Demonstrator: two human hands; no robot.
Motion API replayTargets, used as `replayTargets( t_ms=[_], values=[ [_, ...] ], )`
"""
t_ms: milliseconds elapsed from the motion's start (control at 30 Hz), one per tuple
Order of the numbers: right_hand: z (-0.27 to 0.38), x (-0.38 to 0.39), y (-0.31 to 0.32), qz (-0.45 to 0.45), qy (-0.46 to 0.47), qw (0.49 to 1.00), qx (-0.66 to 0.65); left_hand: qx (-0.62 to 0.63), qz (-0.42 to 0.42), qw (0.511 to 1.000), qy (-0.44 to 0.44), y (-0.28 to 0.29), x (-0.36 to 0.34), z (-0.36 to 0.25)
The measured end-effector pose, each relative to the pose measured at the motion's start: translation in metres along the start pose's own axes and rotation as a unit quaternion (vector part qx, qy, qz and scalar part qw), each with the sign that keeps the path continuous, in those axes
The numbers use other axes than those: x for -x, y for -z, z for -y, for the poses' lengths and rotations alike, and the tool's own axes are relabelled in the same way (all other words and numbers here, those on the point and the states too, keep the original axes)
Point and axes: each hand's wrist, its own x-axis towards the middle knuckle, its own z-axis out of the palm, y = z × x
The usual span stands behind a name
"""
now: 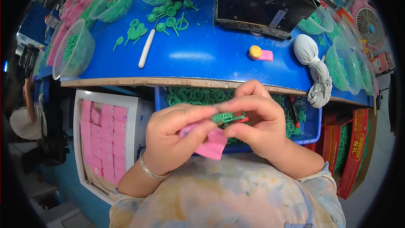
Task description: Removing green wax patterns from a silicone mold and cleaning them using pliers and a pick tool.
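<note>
Above the front edge of the bench, both my hands meet around a small green slotted piece [222, 118]. My left hand [171, 133] has its thumb and fingers closed on this piece, with a soft pink sheet [214, 144] hanging under the thumb. From the other side my right hand [268, 120] pinches at the piece's end, fingers bent. A small red part [244, 119] shows there by the right fingertips; what it belongs to is mostly hidden. Below the hands sits a blue tray [312, 133] full of green ring-like pieces [194, 96].
On the blue bench [190, 65] lie a white-handled pointed tool [146, 50], loose green pieces [171, 22], a yellow round lump on a pink strip [265, 55] and a tied grey cloth [306, 50]. Clear bowls [86, 55], a black machine [257, 8] and a pink-filled box [76, 114] stand around.
</note>
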Motion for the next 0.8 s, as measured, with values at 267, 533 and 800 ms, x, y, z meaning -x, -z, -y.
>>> replayTargets(
  t_ms=[267,533,800],
  values=[
    [-0.021,0.031,0.037,0.256,-0.067,0.788,0.556,-0.069,-0.113,0.990,-0.054,0.001,-0.001,0.004],
    [-0.003,0.027,0.040,0.236,-0.159,0.857,0.429,-0.025,-0.087,0.996,0.003,0.004,0.000,0.001],
    [0.015,0.023,0.049,0.082,-0.128,0.984,0.089,0.154,-0.058,0.980,0.113,0.001,0.003,-0.001]
  ],
)
